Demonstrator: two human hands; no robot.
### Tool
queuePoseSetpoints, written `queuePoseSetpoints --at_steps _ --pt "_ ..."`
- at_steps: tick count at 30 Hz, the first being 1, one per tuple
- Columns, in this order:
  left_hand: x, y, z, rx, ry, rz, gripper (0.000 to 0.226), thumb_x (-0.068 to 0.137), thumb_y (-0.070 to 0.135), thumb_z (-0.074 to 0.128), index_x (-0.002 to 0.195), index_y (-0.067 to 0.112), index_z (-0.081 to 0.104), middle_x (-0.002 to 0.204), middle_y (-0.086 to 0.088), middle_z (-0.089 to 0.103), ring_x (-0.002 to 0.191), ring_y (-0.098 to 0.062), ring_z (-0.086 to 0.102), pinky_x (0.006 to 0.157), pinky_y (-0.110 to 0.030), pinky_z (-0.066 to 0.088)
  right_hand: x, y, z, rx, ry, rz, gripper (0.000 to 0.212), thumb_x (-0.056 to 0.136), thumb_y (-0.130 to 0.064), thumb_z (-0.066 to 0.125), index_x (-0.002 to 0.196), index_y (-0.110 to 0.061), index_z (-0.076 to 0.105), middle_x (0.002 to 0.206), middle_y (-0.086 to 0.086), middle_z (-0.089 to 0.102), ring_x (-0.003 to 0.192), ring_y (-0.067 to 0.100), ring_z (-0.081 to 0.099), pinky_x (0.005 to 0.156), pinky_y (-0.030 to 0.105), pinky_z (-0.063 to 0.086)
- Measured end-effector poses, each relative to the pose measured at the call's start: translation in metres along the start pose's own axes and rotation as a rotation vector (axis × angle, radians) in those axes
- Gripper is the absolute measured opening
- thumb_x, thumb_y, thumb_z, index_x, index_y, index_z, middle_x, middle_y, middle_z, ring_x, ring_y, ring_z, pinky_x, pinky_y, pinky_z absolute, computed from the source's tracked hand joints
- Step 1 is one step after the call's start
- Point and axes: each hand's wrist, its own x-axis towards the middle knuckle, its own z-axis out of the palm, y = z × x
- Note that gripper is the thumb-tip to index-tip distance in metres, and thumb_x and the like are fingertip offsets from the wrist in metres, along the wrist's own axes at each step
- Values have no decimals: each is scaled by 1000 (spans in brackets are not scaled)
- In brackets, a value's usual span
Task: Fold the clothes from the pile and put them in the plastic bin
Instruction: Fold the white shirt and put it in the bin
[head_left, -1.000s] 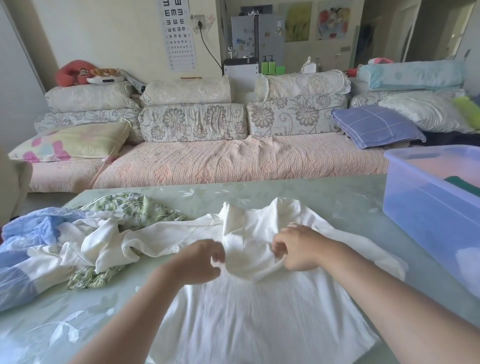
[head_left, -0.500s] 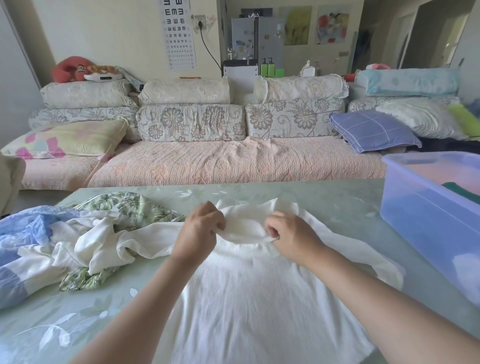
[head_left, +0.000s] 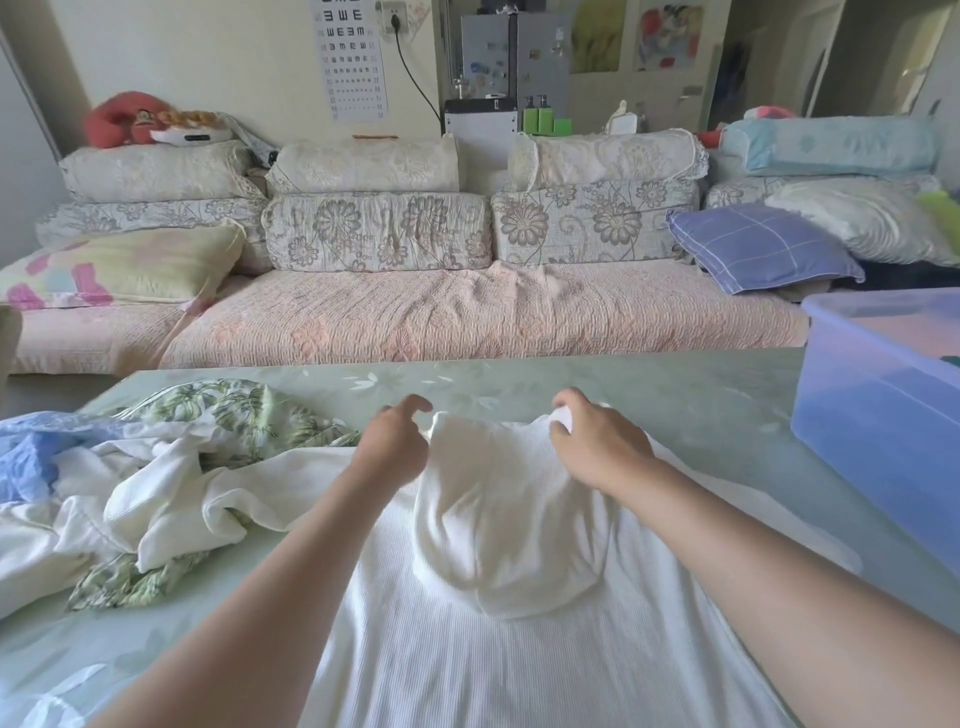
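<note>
on the green table cloth (head_left: 675, 400), in front of the person, the white ribbed top (head_left: 493, 665) is spread flat, with its neck piece (head_left: 509, 519) laid back over the body. the sleeve on the left runs into the pile (head_left: 156, 483) and touches the crumpled clothes there. if the top is pulled or lifted from here, a neighbouring piece could be dragged along, or the sleeve left bunched so that the fold comes out crooked. the neck piece sits as a loose, puffed mound, so a lump could be trapped inside the fold unless it is smoothed down. the plastic bin (head_left: 878, 415) is stood at the right of the table, well apart from the top.

the right hand (head_left: 597, 452) is closed in a pinch: a bit of white cloth at the top's far edge is held between curled fingers and thumb. the left hand (head_left: 395, 441) is held just beside the neck piece's left edge, fingers loosely curled. whether any cloth is caught by it cannot be told, since the palm side is hidden.
</note>
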Motion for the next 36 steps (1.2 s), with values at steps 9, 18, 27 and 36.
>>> queuePoseSetpoints --at_steps 9,18,27,36 --pt "62 -11 35 -518 -102 -96 27 90 21 64 116 29 68 90 -3 64 72 -16 59 62 -21 48 59 27 31 40 43 52 35 94 -29 59 129 -32 64 131 -5 64 123 22 57 95 31 45" --pt "80 -20 46 -17 324 -95 46 92 23 63 134 15 48 127 -14 52 115 -33 53 100 -40 42 94 1 35 -98 41 188 41 89 -13 55 130 -9 54 139 15 46 127 34 46 104 39 39" --pt "28 6 76 520 -307 250 56 99 56 23 151 35 21 163 3 1 150 -30 -6 118 -52 3 37 5 79 -275 -240 -116 64 97 -63 24 155 -38 15 166 8 1 152 24 -2 121 44 2" --pt "19 16 65 666 -378 243 50 99 34 33 144 13 39 161 -13 9 148 -31 1 117 -52 10 33 -4 70 -309 -330 -77 61 101 -48 26 154 -19 21 165 15 -5 152 31 -7 122 46 1"
